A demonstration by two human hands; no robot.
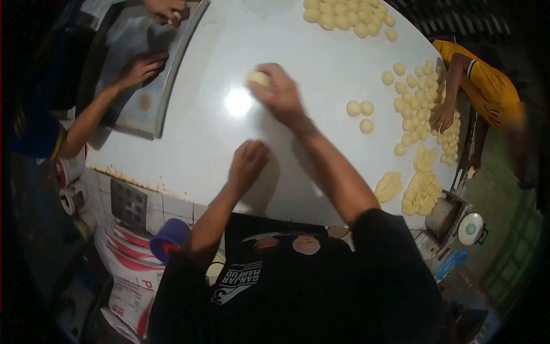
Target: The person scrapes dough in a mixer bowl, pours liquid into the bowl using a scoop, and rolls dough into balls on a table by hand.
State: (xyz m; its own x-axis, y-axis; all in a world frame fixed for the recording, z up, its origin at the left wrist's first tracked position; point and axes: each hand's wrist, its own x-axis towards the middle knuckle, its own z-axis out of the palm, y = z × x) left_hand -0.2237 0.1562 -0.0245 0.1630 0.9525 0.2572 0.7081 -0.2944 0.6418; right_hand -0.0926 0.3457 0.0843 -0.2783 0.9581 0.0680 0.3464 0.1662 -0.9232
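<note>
Holding a dough ball (259, 79), right fingers (274, 71) obscure its long axis.

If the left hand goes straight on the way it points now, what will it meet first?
The left hand would probably meet the right hand, which holds a pale, round dough ball; their heights are unclear from one view.

I count dozens of round pale-yellow dough balls (342, 22), two co-workers (491, 86), one rectangular grey metal tray (123, 51), one purple plastic bucket (167, 230).
</note>
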